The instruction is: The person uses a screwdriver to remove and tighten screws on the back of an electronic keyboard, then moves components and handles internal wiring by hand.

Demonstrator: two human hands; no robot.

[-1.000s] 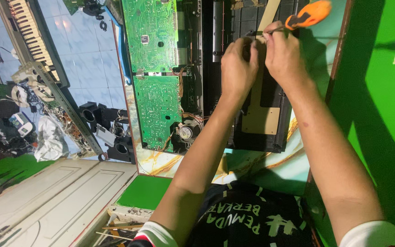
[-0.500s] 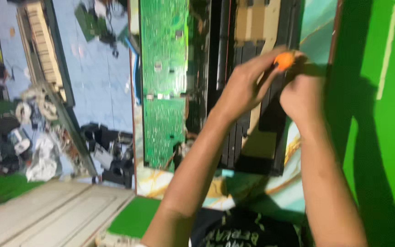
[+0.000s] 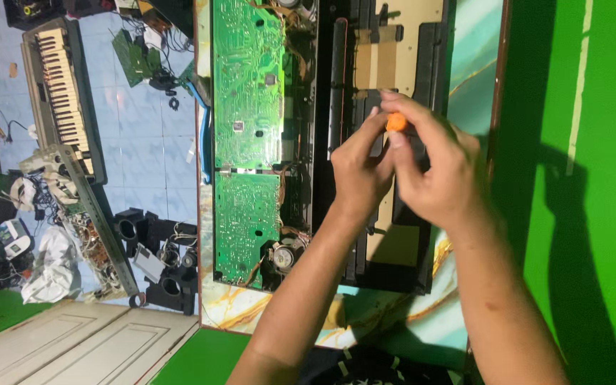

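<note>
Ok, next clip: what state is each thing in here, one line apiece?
Left hand: fingers closed around the tool's lower part.
Right hand: fingertips pinching the orange handle.
Orange-handled tool: gripped by both hands, mostly hidden.
Opened keyboard case: lying flat, cover off, insides exposed.
Green circuit boards: uncovered, seated in the case.
Small speaker: exposed, wired.
Second keyboard: on the floor, keys up.

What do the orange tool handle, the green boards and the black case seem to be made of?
Orange tool handle: probably plastic or rubber, with a smooth matte look; mostly hidden by both hands. Green boards: most likely laminate circuit board with a semi-gloss green coating, showing fine traces and solder points. Black case: apparently moulded plastic, dull black with straight ribs.
</note>
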